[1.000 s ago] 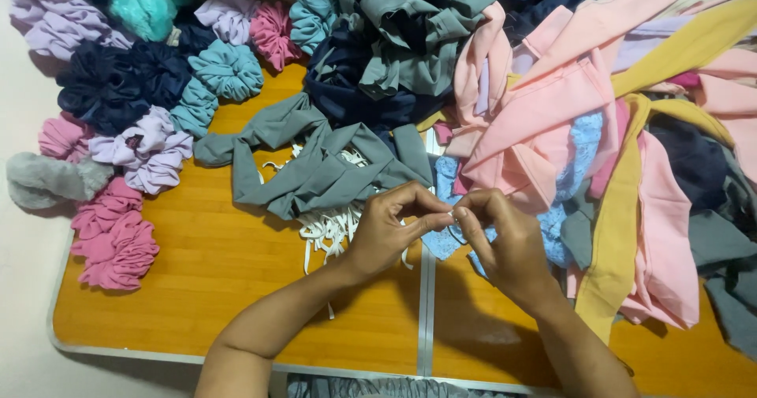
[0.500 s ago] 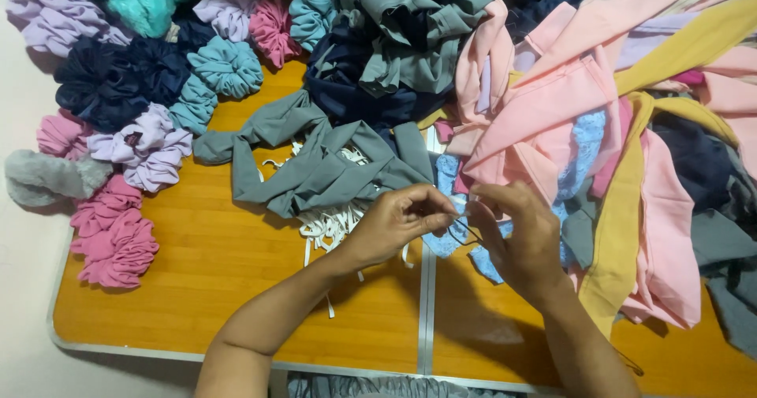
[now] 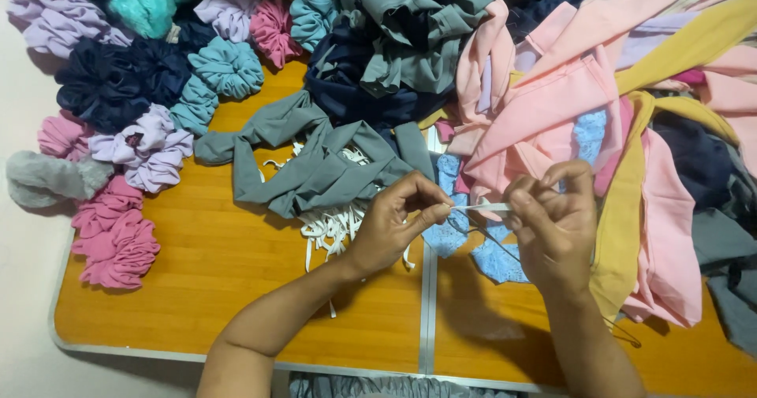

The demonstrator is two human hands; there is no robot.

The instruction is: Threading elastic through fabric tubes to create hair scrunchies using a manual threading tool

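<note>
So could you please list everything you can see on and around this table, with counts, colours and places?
table: one, orange wood top with a metal rim and centre seam, under everything.
scrunchies: over a dozen, lilac, teal, navy, pink and grey, along the left and top left.
grey fabric strips: a loose pile, centre of the table.
white elastic pieces: a small heap, under the grey strips.
fabric strips: a big heap, mostly pink, also yellow, navy, grey and blue, on the right.
elastic strip: one, white, short, stretched between both hands.
thin wire: one, dark, hanging below the hands.
left hand: pinching the strip's left end.
right hand: pinching its right end.
</note>
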